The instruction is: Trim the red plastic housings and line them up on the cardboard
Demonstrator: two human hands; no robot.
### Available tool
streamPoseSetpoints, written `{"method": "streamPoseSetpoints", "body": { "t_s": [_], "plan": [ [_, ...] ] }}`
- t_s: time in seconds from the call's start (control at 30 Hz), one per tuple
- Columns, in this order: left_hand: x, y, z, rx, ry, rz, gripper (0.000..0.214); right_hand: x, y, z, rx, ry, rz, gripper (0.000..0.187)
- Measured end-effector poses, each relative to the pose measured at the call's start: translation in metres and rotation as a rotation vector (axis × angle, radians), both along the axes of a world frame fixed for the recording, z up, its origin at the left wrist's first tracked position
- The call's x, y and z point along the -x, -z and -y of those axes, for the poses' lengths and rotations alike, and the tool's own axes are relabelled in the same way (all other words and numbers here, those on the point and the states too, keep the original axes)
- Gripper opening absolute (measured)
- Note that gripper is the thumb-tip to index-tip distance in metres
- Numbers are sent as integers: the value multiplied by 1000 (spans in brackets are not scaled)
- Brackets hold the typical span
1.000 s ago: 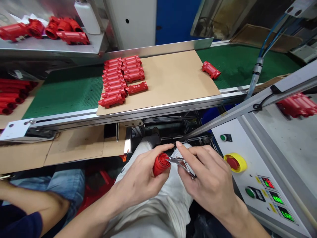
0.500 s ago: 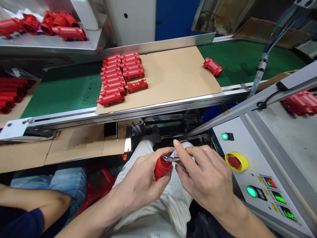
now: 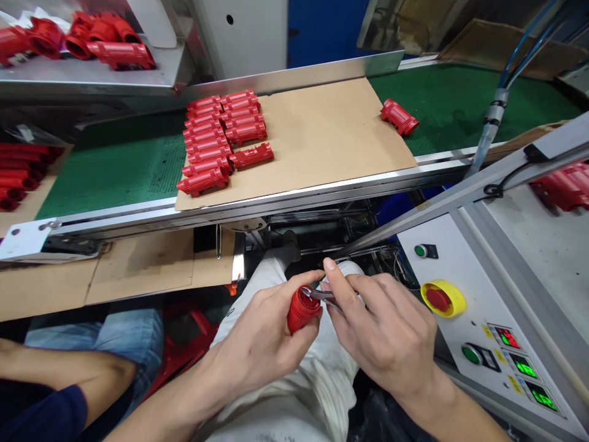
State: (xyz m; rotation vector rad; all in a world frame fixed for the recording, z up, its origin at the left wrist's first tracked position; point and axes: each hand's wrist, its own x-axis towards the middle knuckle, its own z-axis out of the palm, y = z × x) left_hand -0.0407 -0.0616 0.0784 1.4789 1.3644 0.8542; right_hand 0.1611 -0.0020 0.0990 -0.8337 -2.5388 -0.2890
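Observation:
My left hand (image 3: pixel 271 331) is closed around a red plastic housing (image 3: pixel 301 314), its round open end tilted up toward me above my lap. In my right hand (image 3: pixel 384 328) is a pair of pliers (image 3: pixel 324 295), mostly covered by my fingers. The metal jaws reach into the rim of the housing's open end; what they grip inside is too small to make out. My right thumb points away over the tool.
Rows of red housings (image 3: pixel 205 156) lie on cardboard (image 3: pixel 322 135) over a green conveyor (image 3: pixel 460 101). One single housing (image 3: pixel 399 116) rests at the cardboard's right edge. A control panel (image 3: pixel 442 258) stands at right. A co-worker's arm (image 3: pixel 69 374) is at lower left.
The pliers' handles look closer together and their jaws have shifted slightly at the housing's rim. Two green button lights on the panel have gone dark. The view has shifted a little.

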Motion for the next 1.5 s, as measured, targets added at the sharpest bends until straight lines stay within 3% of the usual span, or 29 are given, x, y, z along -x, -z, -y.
{"method": "streamPoseSetpoints", "body": {
  "t_s": [0.27, 0.7, 1.0, 1.5],
  "plan": [
    [-2, -1, 1, 26, 6, 7, 67, -1, -2, -1, -108, -12, 30, 61],
    [-4, -4, -3, 48, 29, 12, 64, -4, -2, -2, -130, -10, 40, 54],
    [-2, 0, -1, 59, 23, -10, 61, -7, 16, -8, 193, -82, -175, 55],
    [0, 5, 1, 49, 31, -11, 70, -8, 20, -16, 591, -153, -394, 49]
  ]
}}
